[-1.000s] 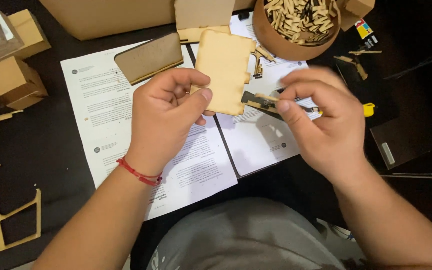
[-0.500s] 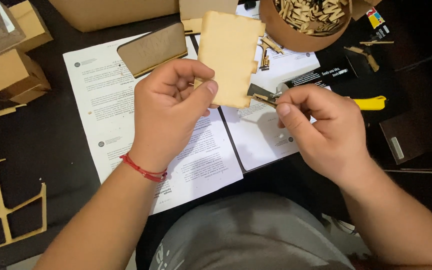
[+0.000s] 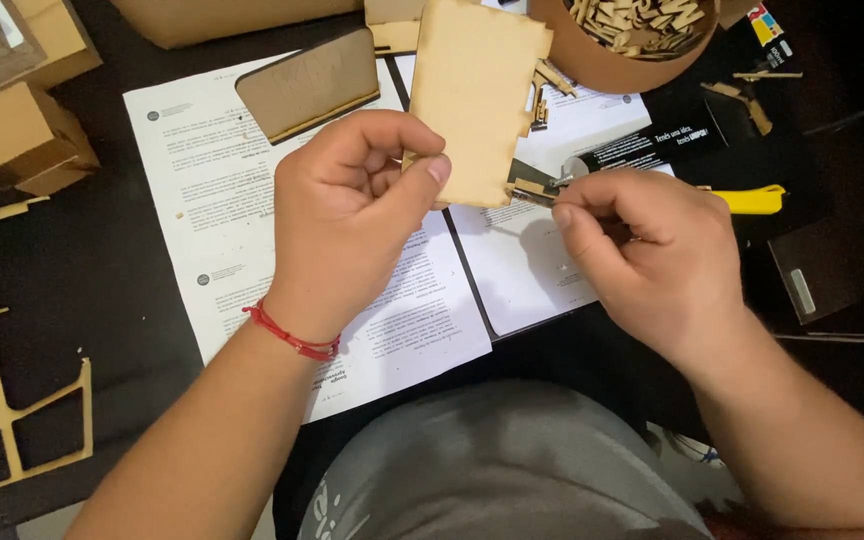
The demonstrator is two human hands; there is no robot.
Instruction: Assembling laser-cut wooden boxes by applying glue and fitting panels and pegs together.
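1. Two hands work above the papers (image 3: 392, 330) on a dark table (image 3: 102, 260).
2. The left hand (image 3: 352, 215), a red cord (image 3: 290, 335) at its wrist, is closed, pinching the lower edge of a pale wooden panel (image 3: 477, 95) between thumb and fingers; the panel stands upright over the papers.
3. The right hand (image 3: 652, 255) is curled shut on a small tool (image 3: 537, 188), its tip touching the panel's lower right corner.
4. Farther off: a yellow knife (image 3: 752, 200), a brown panel (image 3: 307, 85), a round tray of wooden bits (image 3: 612, 65).
5. Far left: small boxes (image 3: 22, 135).
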